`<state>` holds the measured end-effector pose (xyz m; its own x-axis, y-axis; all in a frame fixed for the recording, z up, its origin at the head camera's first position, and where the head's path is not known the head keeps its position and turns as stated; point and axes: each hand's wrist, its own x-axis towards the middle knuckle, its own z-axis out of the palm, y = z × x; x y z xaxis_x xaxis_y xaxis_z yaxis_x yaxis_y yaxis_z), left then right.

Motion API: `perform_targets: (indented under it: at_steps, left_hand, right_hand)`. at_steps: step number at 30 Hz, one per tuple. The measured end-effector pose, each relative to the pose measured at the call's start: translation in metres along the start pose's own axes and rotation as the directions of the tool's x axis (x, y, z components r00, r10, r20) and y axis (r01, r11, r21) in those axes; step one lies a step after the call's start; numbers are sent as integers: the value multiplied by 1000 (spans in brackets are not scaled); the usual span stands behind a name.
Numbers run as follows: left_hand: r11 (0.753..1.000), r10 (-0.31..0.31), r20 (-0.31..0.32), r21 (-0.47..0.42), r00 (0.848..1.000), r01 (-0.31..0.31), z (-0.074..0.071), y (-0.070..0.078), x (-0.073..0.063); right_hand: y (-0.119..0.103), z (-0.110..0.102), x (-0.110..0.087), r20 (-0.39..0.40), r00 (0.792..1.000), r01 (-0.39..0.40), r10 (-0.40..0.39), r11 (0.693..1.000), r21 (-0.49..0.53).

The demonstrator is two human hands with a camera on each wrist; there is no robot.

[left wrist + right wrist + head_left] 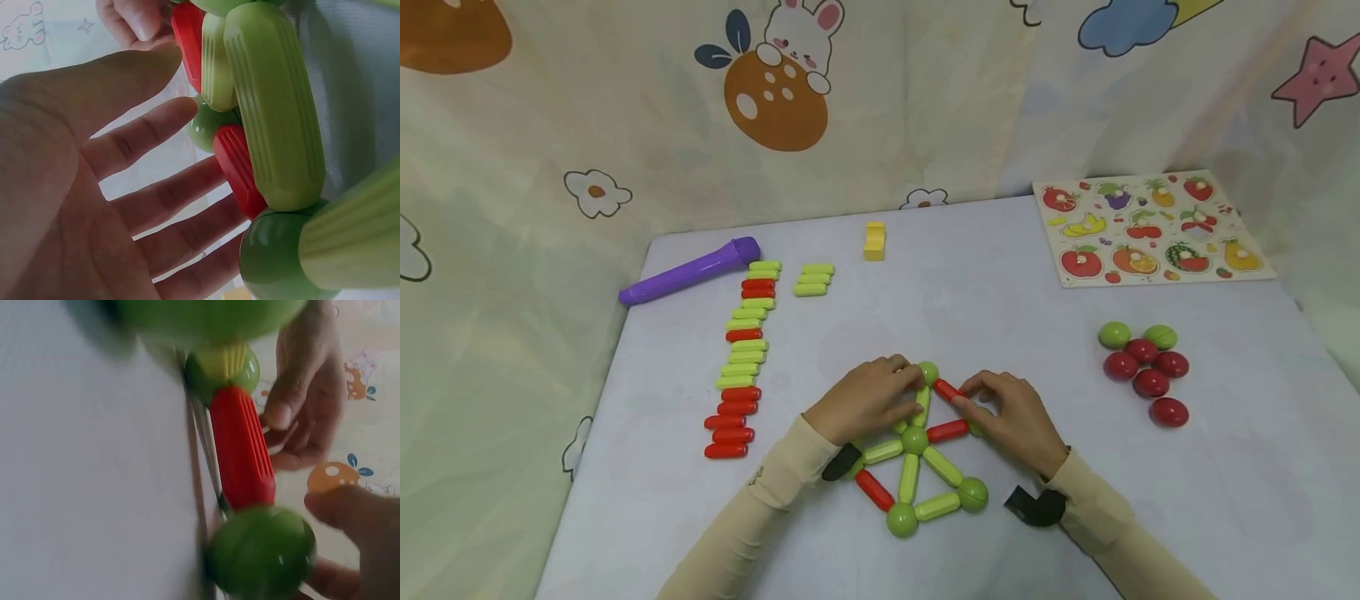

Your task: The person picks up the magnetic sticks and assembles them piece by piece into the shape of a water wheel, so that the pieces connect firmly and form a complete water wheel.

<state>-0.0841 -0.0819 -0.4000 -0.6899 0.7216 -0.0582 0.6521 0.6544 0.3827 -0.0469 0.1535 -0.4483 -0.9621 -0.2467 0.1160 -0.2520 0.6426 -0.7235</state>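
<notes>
On the table is a flat wheel-like frame of construction sticks and green balls, with a hub ball (914,440) in the middle. My left hand (874,396) lies over its upper left, fingers nearly straight, fingertips beside the top green ball (928,372) and a light green stick (922,407). My right hand (1017,417) pinches the lower end of a red stick (946,389) between thumb and forefinger; its upper end meets the top ball. Under that hand, another red stick (242,450) runs from the hub to a green ball (262,553), partly hidden in the head view.
Left of the frame stands a column of red and light green sticks (741,369), with several green ones (813,280) beside it. A purple microphone-shaped toy (688,272) and yellow blocks (874,242) lie behind. At right are red and green balls (1151,383) and a fruit puzzle board (1150,229).
</notes>
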Motion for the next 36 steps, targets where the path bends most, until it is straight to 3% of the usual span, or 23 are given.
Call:
perform_targets:
  at_steps: [4, 8, 11, 21, 36]
  left_hand:
    - [1000, -8, 10, -7, 1000, 8, -1, 0, -1]
    - [1000, -15, 23, -24, 1000, 16, -1, -1, -3]
    - [999, -18, 30, -34, 999, 19, -1, -1, -4]
    - [999, -13, 38, -39, 999, 15, -1, -2, -4]
    - [996, -34, 60, -80, 998, 39, -4, -2, -5]
  right_hand:
    - [1, -15, -2, 124, 992, -20, 28, 998, -67]
    - [4, -31, -5, 271, 962, 2, 30, 993, -118]
    - [6, -37, -6, 324, 946, 29, 5, 995, -99]
    - [10, -33, -7, 336, 937, 109, -99, 994, -12]
    - [12, -32, -7, 317, 940, 129, -130, 991, 22]
